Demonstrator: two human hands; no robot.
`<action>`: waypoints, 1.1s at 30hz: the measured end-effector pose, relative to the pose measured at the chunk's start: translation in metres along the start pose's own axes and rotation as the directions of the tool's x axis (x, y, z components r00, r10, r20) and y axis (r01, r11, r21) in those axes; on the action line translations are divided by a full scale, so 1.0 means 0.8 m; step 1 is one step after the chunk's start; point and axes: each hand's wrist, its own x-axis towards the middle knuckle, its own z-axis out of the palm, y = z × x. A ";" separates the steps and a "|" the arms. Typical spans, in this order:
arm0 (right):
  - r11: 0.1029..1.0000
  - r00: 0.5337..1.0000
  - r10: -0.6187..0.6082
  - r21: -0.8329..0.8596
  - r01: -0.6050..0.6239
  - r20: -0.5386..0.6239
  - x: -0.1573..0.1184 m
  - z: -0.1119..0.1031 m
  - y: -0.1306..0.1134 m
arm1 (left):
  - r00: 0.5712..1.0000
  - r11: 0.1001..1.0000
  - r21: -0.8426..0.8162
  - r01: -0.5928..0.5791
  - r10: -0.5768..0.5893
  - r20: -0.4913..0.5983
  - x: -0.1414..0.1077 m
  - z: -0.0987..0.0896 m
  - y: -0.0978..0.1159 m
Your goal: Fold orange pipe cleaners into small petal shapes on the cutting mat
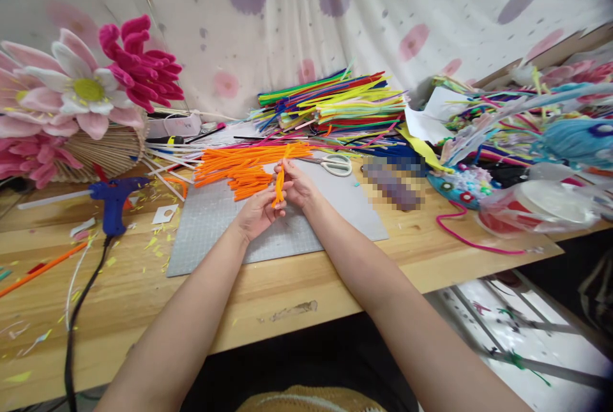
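Observation:
Between my hands, above the grey cutting mat (211, 239), is a bent orange pipe cleaner (280, 187), upright and looped. My left hand (258, 213) pinches its lower end. Higher up, the fingers of my right hand (295, 187) are closed on the same piece. Just behind my hands lies a spread pile of orange pipe cleaners (230, 166), some long and some cut short, partly on the mat. White-handled scissors (335, 165) rest at the mat's back edge, right of my right hand.
A blue glue gun (113, 204) with a black cord stands at left, among yellow scraps. Fuzzy flowers (86, 89) fill a basket behind it. Bundles of coloured pipe cleaners (335, 102) lie at the back. A clear plastic tub (531, 207) sits at right.

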 end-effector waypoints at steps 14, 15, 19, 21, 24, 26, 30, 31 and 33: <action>0.995 0.971 -0.098 -0.037 0.092 -0.219 0.011 -0.006 0.008 | 0.956 0.977 0.213 -0.014 0.076 -0.284 0.010 0.014 -0.018; 0.995 0.964 -0.096 -0.040 0.089 -0.249 0.012 -0.006 0.009 | 0.955 0.981 0.192 0.001 0.056 -0.290 0.010 0.015 -0.017; 0.995 0.940 -0.097 -0.061 0.081 -0.328 0.014 -0.003 0.010 | 0.954 0.989 0.146 0.030 0.016 -0.300 0.009 0.017 -0.014; 0.995 0.934 -0.098 -0.068 0.079 -0.343 0.014 -0.001 0.008 | 0.957 0.988 0.150 0.044 0.001 -0.290 0.009 0.016 -0.013; 0.995 0.923 -0.085 -0.081 0.059 -0.375 0.011 0.003 0.004 | 0.959 0.984 0.166 0.064 -0.015 -0.282 0.008 0.017 -0.011; 0.995 0.915 -0.087 -0.085 0.058 -0.394 0.010 0.005 0.001 | 0.958 0.982 0.177 0.069 -0.015 -0.287 0.008 0.018 -0.010; 0.991 0.911 -0.121 -0.093 0.092 -0.393 0.010 0.006 0.000 | 0.956 0.980 0.192 0.057 0.002 -0.294 0.007 0.019 -0.011; 0.990 0.913 -0.128 -0.099 0.097 -0.388 0.011 0.005 -0.001 | 0.956 0.980 0.193 0.049 0.010 -0.293 0.007 0.019 -0.011; 0.986 0.926 -0.143 -0.129 0.103 -0.350 0.010 0.004 -0.002 | 0.959 0.980 0.194 0.037 0.019 -0.282 0.008 0.016 -0.011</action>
